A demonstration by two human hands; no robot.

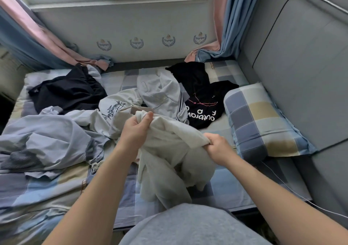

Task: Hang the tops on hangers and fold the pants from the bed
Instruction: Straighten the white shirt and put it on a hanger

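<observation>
A cream-white garment [167, 162] hangs in front of me above the checked bed [222, 186]. My left hand [136, 130] pinches its upper edge and my right hand [218, 147] grips a bunched part lower right; its lower part drapes onto the sheet. Behind it lie a white top with script print [116, 107], a light grey jacket with dark stripes [162, 92], a black top with white lettering [203, 101], a dark navy garment [69, 92] at the left and a pale blue shirt [49, 141] at the near left.
A checked pillow [261, 124] lies at the right against a grey padded headboard [301, 71]. Pink and blue curtains [222, 28] hang at both sides of the window wall. A thin white cable [293, 190] runs along the bed's right edge.
</observation>
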